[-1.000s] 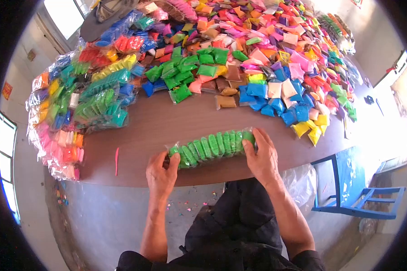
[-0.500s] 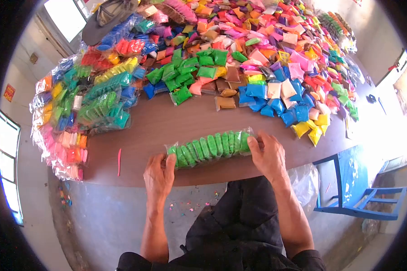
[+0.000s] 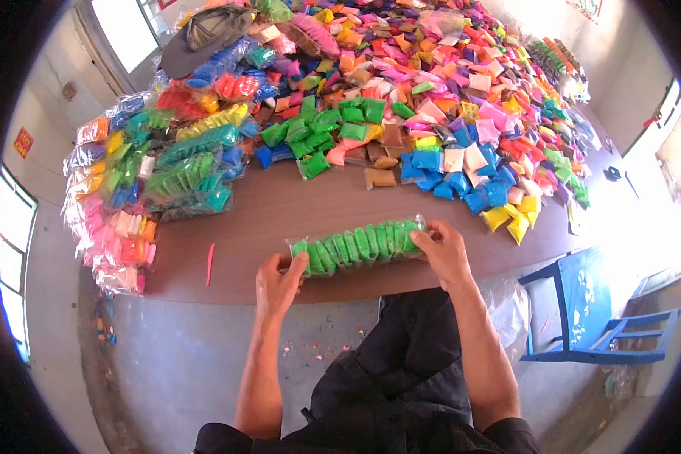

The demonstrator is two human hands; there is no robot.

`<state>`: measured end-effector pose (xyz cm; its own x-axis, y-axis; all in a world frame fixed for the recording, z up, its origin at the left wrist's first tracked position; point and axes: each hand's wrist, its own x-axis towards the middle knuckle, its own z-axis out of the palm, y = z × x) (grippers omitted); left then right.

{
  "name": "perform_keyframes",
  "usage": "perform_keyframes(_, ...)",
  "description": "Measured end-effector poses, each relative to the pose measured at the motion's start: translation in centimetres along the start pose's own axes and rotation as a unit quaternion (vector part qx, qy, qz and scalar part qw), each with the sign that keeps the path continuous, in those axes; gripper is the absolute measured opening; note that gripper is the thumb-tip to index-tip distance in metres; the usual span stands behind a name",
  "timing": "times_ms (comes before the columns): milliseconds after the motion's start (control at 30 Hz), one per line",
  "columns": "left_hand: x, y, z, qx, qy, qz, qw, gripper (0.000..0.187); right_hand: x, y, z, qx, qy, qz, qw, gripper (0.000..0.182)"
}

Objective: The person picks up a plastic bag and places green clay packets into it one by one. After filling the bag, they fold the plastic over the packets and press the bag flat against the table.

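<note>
A long clear plastic bag of green packets point(image 3: 359, 246) lies across the front of the brown table, its packets standing in a row side by side. My left hand point(image 3: 280, 281) grips the bag's left end, thumb on top. At the right end, my right hand point(image 3: 443, 253) pinches the bag between thumb and fingers. Behind it on the table sits a loose pile of green packets point(image 3: 321, 130). Blue packets point(image 3: 461, 180) and yellow packets point(image 3: 516, 222) lie beyond my right hand.
Filled bags in many colours point(image 3: 189, 178) are stacked along the left side. A large heap of loose packets point(image 3: 431, 68) covers the back. A dark cap point(image 3: 208, 38) rests on the stack. A pink strip point(image 3: 209, 265) lies at front left. A blue chair point(image 3: 583, 310) stands at right.
Both hands keep hold of the bag of green packets, which looks slightly shorter from end to end. The whole view has shifted a little.
</note>
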<state>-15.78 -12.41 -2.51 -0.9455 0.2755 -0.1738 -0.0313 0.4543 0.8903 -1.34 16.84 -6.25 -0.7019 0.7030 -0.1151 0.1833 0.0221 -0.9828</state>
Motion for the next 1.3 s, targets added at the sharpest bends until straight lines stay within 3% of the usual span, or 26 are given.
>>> perform_keyframes(233, 0.4, -0.9, 0.1, -0.11, -0.028, -0.037, 0.993, 0.045, -0.8, -0.8, -0.5, 0.2, -0.063, 0.107, 0.972, 0.04)
perform_keyframes(633, -0.2, -1.2, -0.4, -0.246, -0.064, -0.052, 0.966, 0.042, -0.8, -0.6, 0.3, 0.367, -0.111, 0.143, 0.912, 0.037)
perform_keyframes(700, -0.2, -1.3, -0.2, -0.24, -0.071, -0.034, 0.968, 0.033, -0.8, -0.5, 0.6, 0.36, -0.097, 0.139, 0.917, 0.038)
perform_keyframes(900, 0.0, -1.7, 0.1, -0.144, -0.039, -0.007, 0.989, 0.046, -1.6, -1.1, 2.0, 0.261, -0.041, 0.104, 0.959, 0.037)
perform_keyframes(933, 0.1, -1.8, 0.1, -0.078, -0.01, 0.025, 0.997, 0.049, -1.6, -1.2, 2.1, 0.242, -0.035, 0.097, 0.965, 0.037)
perform_keyframes(1033, 0.6, -2.4, 0.1, 0.085, 0.069, 0.114, 0.987, 0.057, -1.2, -1.5, 1.6, 0.045, -0.024, 0.054, 0.997, 0.036)
perform_keyframes(1100, 0.7, -2.4, 0.1, 0.145, 0.116, 0.168, 0.968, 0.057, -1.1, -1.2, 1.5, -0.028, 0.012, -0.025, 0.999, 0.036)
perform_keyframes(1133, 0.7, -2.1, 0.1, 0.121, 0.096, 0.141, 0.978, 0.058, -0.9, -1.0, 1.6, -0.064, 0.027, -0.064, 0.995, 0.035)
perform_keyframes(1233, 0.4, -1.6, -0.4, 0.075, 0.033, 0.073, 0.994, 0.06, -0.6, -1.1, 0.8, 0.053, -0.044, 0.018, 0.997, 0.038)
perform_keyframes(1300, 1.0, -1.6, -1.0, 0.075, -0.011, 0.059, 0.995, 0.063, -0.1, -1.9, -0.8, 0.046, -0.109, 0.063, 0.991, 0.042)
